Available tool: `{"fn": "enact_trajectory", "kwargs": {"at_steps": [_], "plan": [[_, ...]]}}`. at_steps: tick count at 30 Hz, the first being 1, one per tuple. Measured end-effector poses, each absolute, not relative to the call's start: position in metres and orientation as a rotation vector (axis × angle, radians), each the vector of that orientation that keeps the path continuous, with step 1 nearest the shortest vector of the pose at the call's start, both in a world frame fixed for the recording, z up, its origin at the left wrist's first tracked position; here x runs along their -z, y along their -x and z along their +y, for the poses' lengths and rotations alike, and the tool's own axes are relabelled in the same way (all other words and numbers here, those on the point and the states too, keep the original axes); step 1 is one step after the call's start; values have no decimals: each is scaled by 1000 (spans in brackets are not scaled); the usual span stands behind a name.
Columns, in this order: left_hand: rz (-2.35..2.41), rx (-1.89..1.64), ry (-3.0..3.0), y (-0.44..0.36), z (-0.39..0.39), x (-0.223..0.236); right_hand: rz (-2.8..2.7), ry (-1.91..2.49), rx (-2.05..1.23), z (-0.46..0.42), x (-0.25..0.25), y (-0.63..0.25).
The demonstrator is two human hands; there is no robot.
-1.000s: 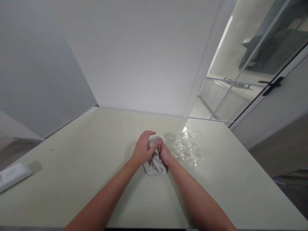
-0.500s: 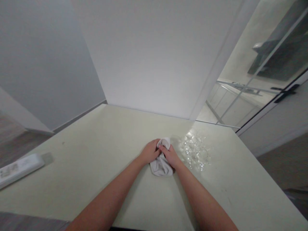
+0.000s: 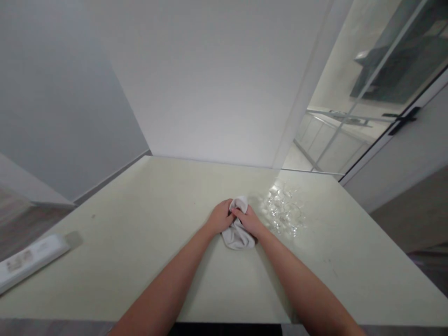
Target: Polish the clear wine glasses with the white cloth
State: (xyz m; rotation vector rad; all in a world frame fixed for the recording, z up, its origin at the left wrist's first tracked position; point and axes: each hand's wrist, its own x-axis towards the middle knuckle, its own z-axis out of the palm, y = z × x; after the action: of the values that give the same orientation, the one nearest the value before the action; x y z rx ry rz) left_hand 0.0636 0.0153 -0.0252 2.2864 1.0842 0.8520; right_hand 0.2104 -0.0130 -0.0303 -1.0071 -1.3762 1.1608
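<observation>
A crumpled white cloth (image 3: 238, 235) is bunched up near the middle of the table, its lower end hanging loose toward me. My left hand (image 3: 221, 217) grips it from the left side, fingers curled behind it. From the right, my right hand (image 3: 251, 221) is closed on the same cloth, with the thumb laid across the front. Folds and fingers hide whether anything is inside. Just right of my right hand lies a cluster of clear, shiny glass-like pieces (image 3: 283, 207); their exact kind is hard to make out.
The pale table (image 3: 122, 242) meets a white wall panel (image 3: 210, 93) at its far edge. On the left edge lies a long white box (image 3: 33, 261) with a printed patch. A glass partition (image 3: 336, 135) and a door with a black handle (image 3: 404, 121) stand beyond the right side.
The view has shifted slightly, showing more of the table's near edge. Both hands still hold the cloth, with its loose end lying a little differently.
</observation>
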Motion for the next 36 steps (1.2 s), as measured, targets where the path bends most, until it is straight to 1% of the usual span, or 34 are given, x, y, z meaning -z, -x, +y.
{"fn": "enact_trajectory", "kwargs": {"at_steps": [14,28,36], "plan": [[1194,-769,-2419,-68,15,24,-1446,1098,-989,-16,24,-208],[1238,-750,-2439,-69,17,21,-1406,1063,-1053,-14,28,-210],[1239,-784,-2424,-70,17,21,-1426,1096,-931,-12,24,-205]]}}
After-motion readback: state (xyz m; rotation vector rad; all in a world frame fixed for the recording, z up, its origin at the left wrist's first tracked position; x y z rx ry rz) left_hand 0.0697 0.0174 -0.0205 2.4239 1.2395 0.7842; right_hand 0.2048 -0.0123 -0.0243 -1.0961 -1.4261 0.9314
